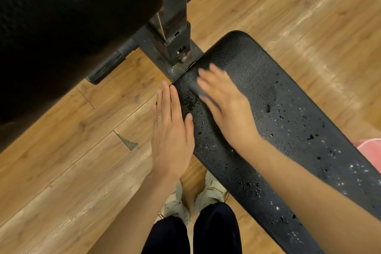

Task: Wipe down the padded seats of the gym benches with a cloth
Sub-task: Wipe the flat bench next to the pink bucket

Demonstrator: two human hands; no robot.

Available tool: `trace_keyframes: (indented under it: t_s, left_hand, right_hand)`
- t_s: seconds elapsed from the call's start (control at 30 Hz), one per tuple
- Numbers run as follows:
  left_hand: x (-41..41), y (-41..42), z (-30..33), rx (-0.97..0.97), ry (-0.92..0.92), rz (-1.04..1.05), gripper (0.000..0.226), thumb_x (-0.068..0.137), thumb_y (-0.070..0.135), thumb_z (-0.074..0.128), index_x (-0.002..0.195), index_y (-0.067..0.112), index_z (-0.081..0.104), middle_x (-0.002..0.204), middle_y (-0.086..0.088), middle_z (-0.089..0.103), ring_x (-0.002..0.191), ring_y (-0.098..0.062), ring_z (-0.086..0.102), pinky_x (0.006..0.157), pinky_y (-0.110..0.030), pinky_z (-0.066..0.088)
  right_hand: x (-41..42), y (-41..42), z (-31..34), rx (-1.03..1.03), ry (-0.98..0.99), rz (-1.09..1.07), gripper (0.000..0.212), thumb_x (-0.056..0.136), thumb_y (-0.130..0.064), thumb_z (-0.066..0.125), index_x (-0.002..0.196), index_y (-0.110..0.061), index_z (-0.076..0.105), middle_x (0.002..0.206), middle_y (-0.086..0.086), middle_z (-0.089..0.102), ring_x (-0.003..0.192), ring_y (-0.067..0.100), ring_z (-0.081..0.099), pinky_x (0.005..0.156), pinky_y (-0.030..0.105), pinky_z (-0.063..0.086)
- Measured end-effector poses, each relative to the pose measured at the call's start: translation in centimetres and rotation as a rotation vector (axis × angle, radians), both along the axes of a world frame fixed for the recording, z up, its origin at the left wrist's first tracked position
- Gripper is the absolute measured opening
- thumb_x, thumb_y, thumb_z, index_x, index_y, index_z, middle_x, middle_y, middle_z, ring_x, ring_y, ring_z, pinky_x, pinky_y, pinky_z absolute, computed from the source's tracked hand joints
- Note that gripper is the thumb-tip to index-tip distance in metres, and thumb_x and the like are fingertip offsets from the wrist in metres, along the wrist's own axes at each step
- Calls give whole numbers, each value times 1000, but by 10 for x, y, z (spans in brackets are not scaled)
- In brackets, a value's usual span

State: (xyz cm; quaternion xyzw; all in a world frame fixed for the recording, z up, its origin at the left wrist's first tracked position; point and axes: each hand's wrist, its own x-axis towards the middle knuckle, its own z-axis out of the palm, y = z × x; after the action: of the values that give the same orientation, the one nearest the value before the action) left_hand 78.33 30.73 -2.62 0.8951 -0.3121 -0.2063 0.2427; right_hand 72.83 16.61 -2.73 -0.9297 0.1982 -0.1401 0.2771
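**Wet bench pad under two hands**

A black padded bench seat (278, 109), beaded with water droplets, runs diagonally over wood-plank flooring (61, 161). The right hand (224, 105), blurred, lies flat on the pad over a grey cloth (198, 90); whether its fingers grip the cloth cannot be told. The left hand (171, 130), fingers straight and together, rests along the pad's edge. Beyond the fingertips stands a black metal frame (171, 33).

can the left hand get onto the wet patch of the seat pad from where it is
Probably yes. The left hand lies flat along the near edge of the seat pad, thumb already on it, with droplets just beside it. Only the right hand, blurred over the pad, sits close and might crowd it.
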Motion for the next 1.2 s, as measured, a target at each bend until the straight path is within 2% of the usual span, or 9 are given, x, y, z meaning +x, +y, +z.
trace_keyframes:
  t_s: [0.17, 0.3, 0.5, 0.63, 0.8, 0.9, 1.0, 1.13, 1.2]
  left_hand:
    - [-4, 12, 2, -57, 30, 109, 61, 107, 33, 20, 159, 12, -3, 167, 1, -13, 152, -6, -15, 125, -30, -3]
    - [-14, 22, -2, -83, 103, 153, 62, 107, 31, 23, 159, 11, -4, 167, 3, -17, 153, -6, -12, 126, -43, 12]
    - [-12, 24, -4, -123, 123, 143, 62, 107, 36, 22, 157, 21, -12, 165, 11, -21, 153, -4, -8, 115, -49, 39]
    - [-13, 26, -5, -121, 154, 177, 65, 107, 38, 25, 158, 17, -9, 166, 6, -19, 154, -7, -4, 120, -48, 30]
    - [-16, 27, -5, -124, 206, 227, 66, 108, 36, 28, 155, 15, -13, 166, 3, -17, 152, -3, -11, 127, -36, 8]
    - [-16, 27, -3, -136, 227, 224, 67, 107, 42, 26, 150, 24, -21, 165, 8, -18, 150, 2, -15, 123, -23, -2]
    - [-16, 27, -5, -155, 241, 229, 68, 107, 41, 27, 153, 24, -19, 166, 7, -15, 152, -1, -11, 125, -25, 1]
    - [-17, 32, -15, -149, 312, 281, 65, 104, 45, 27, 160, 18, 8, 166, -6, 12, 153, -24, 19, 120, -51, 30]
    - [-21, 37, -12, -118, 354, 287, 69, 103, 54, 21, 160, 22, -1, 169, 3, -2, 154, -9, 1, 126, -39, 15]
  right_hand:
    - [2, -4, -1, -5, -7, 64, 30, 95, -15, 58, 120, 0, 67, 132, 11, 62, 133, 30, 49, 116, 43, 33]
    - [56, 0, -4, -64, 15, -103, 25, 93, -10, 60, 115, 0, 67, 129, 15, 59, 120, 32, 52, 91, 37, 51]
    - [8, -14, 5, -58, 23, 114, 31, 96, -15, 59, 123, -1, 63, 132, 19, 53, 123, 33, 49, 94, 42, 49]
    - [48, 22, 0, 16, -30, -200, 25, 90, -4, 62, 114, 4, 65, 121, 20, 57, 112, 36, 55, 87, 45, 52]
    - [37, 21, 4, -75, 47, 396, 35, 91, -19, 53, 117, 0, 66, 121, 17, 61, 116, 33, 57, 97, 39, 50]
    - [36, -29, 7, -65, 55, 123, 31, 92, -12, 60, 120, 0, 66, 125, 18, 60, 117, 32, 56, 100, 35, 44]
    - [42, 3, 6, -28, 60, -145, 28, 92, -10, 59, 117, 2, 66, 123, 16, 59, 115, 30, 55, 100, 22, 37]
    - [53, 57, 3, 17, 42, 383, 31, 93, -19, 49, 107, 1, 69, 112, 14, 63, 110, 30, 59, 99, 32, 44]
    - [52, 38, 0, -90, 62, 487, 27, 92, -14, 58, 113, -2, 68, 117, 12, 64, 113, 29, 59, 98, 37, 49]
